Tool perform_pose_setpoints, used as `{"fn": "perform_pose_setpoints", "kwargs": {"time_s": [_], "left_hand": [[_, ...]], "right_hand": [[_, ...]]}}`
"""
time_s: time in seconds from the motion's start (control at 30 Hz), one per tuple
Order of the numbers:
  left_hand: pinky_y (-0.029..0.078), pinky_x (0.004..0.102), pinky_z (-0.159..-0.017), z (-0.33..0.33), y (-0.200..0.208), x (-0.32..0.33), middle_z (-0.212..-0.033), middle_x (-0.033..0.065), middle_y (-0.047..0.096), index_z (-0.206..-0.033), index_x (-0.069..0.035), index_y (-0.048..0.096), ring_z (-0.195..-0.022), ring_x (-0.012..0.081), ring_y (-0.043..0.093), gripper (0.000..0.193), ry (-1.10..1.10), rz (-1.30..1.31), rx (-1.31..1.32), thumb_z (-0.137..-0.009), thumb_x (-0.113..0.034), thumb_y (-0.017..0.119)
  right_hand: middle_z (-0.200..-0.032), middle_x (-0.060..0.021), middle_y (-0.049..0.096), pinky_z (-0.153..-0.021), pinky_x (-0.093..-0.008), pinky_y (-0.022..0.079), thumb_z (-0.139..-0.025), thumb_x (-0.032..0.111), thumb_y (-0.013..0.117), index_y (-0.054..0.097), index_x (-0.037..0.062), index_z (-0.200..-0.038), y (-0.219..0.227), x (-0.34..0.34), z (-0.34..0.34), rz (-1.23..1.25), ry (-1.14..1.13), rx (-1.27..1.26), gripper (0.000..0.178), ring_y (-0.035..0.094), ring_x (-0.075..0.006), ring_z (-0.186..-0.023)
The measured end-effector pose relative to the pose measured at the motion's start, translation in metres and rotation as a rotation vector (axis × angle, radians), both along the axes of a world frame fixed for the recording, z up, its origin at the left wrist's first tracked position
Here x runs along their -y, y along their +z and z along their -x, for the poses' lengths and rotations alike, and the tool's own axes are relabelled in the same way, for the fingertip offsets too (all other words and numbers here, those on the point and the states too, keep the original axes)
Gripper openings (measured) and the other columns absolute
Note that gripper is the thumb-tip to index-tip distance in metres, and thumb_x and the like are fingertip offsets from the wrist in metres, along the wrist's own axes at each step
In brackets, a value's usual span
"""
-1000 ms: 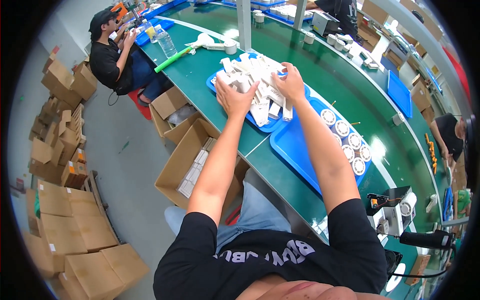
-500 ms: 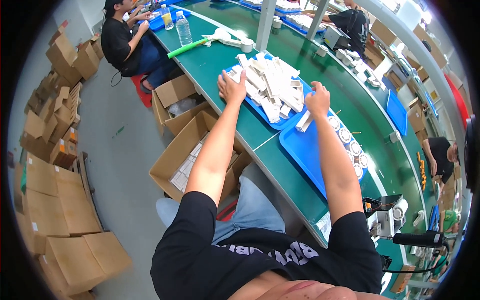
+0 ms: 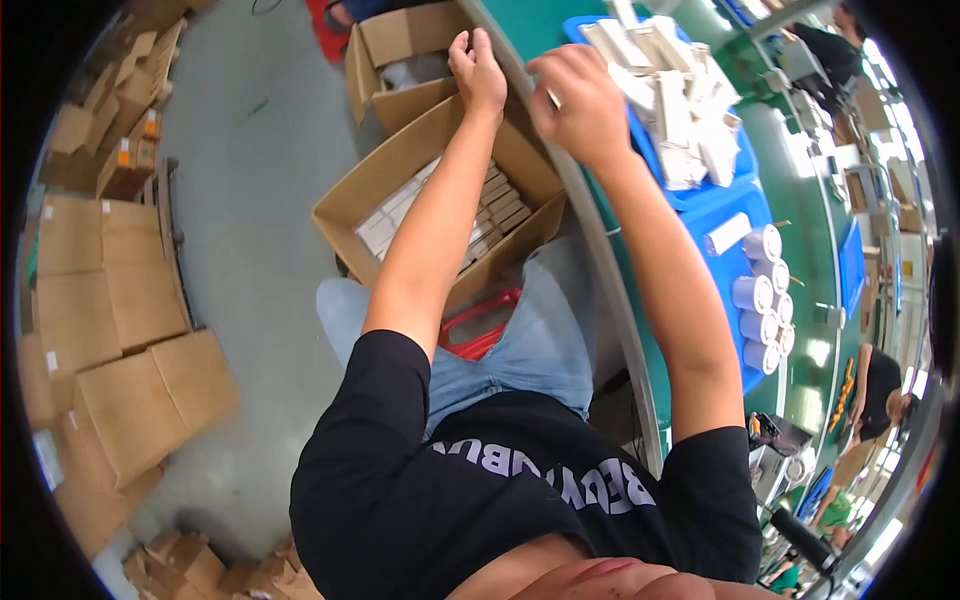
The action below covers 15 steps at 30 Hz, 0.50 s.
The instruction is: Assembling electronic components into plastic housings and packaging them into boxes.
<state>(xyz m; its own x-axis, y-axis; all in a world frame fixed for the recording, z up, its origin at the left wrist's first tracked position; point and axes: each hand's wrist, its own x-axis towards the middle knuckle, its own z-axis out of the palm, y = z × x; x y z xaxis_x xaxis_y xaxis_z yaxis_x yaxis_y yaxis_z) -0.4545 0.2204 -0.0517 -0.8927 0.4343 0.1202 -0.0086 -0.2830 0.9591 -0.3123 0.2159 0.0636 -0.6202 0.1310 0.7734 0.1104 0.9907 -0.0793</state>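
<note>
My left hand (image 3: 478, 76) is raised over the far rim of an open cardboard box (image 3: 345, 185), its fingers apart and nothing seen in it. Close by on the right, my right hand (image 3: 580, 102) is held at the bench edge with curled, slightly blurred fingers. A small pale spot shows between its thumb and fingers; I cannot make out what it is. Beside that hand, a blue tray (image 3: 648, 150) carries a heap of narrow white cartons (image 3: 672, 105). Rows of small flat boxes (image 3: 500, 200) fill part of the cardboard box below my left forearm.
A second blue tray (image 3: 712, 280) holds white round parts (image 3: 755, 293) and a single white carton (image 3: 727, 233). Another open cardboard box (image 3: 400, 50) stands farther off. Large cartons (image 3: 100, 240) are stacked at left. The green bench (image 3: 510, 30) has a metal edge. Co-workers sit across.
My view has turned down and left, toward the cardboard box. Both hands have left the heaped tray; the right came left to the bench edge, nearer the left hand.
</note>
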Motion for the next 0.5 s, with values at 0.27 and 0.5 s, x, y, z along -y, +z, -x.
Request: {"fn": "perform_pose_setpoints", "kwargs": {"time_s": [0.27, 0.5], "left_hand": [[0.048, 0.0362, -0.081, -0.043, -0.208, 0.156, -0.112, 0.0094, 0.063, -0.12, -0.004, 0.055, -0.096, 0.021, 0.061, 0.042, -0.439, 0.351, 0.769, -0.096, -0.038, 0.051], [0.051, 0.0338, -0.077, -0.025, -0.339, 0.258, -0.104, 0.0097, 0.067, -0.108, -0.005, 0.062, -0.09, 0.0214, 0.064, 0.029, -0.205, 0.763, 0.539, -0.088, -0.025, 0.06]], "right_hand": [[-0.114, -0.0168, 0.054, -0.104, -0.0524, 0.031, -0.071, 0.014, 0.067, 0.063, 0.0073, -0.1, -0.064, 0.019, 0.008, 0.084, -0.306, 0.306, 0.03, 0.046, -0.0373, -0.115], [-0.1, -0.01, 0.063, -0.091, -0.0389, 0.044, -0.072, 0.0, 0.064, 0.066, 0.0065, -0.089, -0.083, 0.072, 0.062, 0.358, -0.143, 0.016, 0.019, 0.057, -0.0301, -0.103]]}}
